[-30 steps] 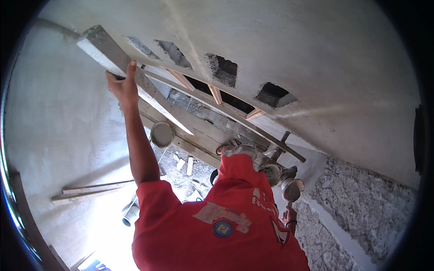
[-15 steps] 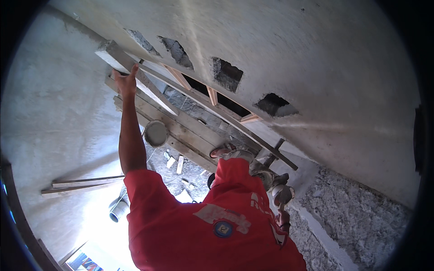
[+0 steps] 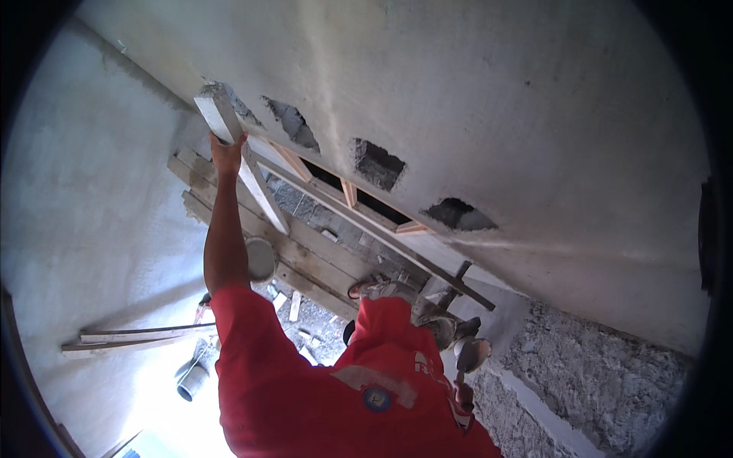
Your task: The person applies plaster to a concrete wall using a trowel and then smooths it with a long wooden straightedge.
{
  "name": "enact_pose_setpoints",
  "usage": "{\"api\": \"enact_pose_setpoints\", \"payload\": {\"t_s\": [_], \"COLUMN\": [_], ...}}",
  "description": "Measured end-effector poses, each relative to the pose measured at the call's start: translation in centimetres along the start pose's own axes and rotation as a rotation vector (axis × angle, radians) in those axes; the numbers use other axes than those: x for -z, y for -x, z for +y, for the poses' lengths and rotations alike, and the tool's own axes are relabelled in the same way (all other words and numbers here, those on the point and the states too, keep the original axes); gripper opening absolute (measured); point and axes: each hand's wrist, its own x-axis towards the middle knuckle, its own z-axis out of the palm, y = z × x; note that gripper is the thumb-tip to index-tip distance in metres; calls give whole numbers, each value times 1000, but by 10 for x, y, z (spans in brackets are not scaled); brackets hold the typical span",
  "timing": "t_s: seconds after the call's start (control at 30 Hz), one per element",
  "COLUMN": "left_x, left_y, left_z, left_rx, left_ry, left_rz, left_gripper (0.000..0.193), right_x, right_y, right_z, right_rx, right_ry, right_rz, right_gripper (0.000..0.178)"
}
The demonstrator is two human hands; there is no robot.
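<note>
High at the left, my left hand [image 3: 227, 155] is closed around a long, pale straight-edged board [image 3: 259, 187]. The board's upper end, with grey mortar on it, is at the plastered wall [image 3: 473, 84], by the leftmost rough hole. Its lower end slants down over the scaffold planks [image 3: 321, 256]. My right hand [image 3: 463, 395] is low beside my red shirt, closed on the handle of a trowel [image 3: 473, 354] with a grey, mortar-smeared blade. Part of that hand is hidden by the shirt.
Several holes [image 3: 379, 164] break the wall above a wooden frame [image 3: 347, 192]. A long bar [image 3: 382, 233] runs along below it. A mortar bucket [image 3: 261, 259] stands by the planks. Another bucket [image 3: 191, 382] and rubble are lower down. Two boards [image 3: 137, 334] jut out at left.
My left hand and the board have shifted right and slightly down in view, the board's top now closer to the holes. The whole view has tilted a little. Both grips stay the same.
</note>
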Motion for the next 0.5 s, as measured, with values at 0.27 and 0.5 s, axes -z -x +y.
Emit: {"api": "enact_pose_setpoints", "payload": {"t_s": [0.27, 0.5], "left_x": [-39, -70], "left_y": [-61, -85], "left_z": [0, -15], "left_rx": [158, 247], "left_ry": [-321, -370], "left_rz": [-27, -54], "left_gripper": [75, 78], "right_x": [-1, -5], "right_y": [-5, 16], "right_z": [24, 18], "right_rx": [609, 280], "right_ry": [219, 26], "right_rz": [3, 43], "right_gripper": [22, 24]}}
